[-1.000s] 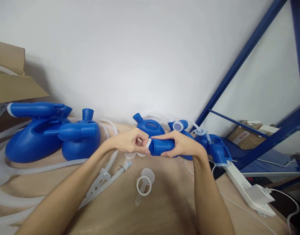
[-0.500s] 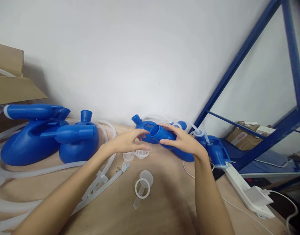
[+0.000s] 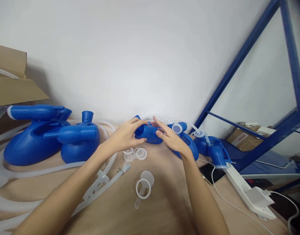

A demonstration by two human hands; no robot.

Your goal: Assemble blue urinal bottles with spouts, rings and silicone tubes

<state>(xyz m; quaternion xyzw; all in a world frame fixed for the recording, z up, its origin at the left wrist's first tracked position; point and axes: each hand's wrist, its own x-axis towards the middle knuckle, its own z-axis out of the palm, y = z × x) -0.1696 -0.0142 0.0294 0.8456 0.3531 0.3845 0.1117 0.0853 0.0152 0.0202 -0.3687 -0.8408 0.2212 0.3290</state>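
My left hand (image 3: 125, 136) grips the open end of a short blue plastic tube (image 3: 148, 133), held just above the wooden table (image 3: 164, 202). From the other side, my right hand (image 3: 169, 138) holds the same tube with its fingers stretched over the top and its thumb beneath. Right below the hands, two white plastic rings (image 3: 140, 154) lie on the table. A blue jug body (image 3: 189, 147) sits behind my right hand, partly hidden by it.
Two large blue jugs (image 3: 32, 143) stand at the left with clear tubing (image 3: 101, 179) around them. A clear scoop (image 3: 143, 188) lies near the front. At the right are a phone (image 3: 210, 173), a white power strip (image 3: 247, 192), a blue rack frame (image 3: 240, 58) and more blue parts (image 3: 217, 151). A cardboard box (image 3: 10, 85) sits far left.
The white ring came off the tube's end and now lies on the table. The tube swung left toward the wall, and my left hand took hold of its open end.
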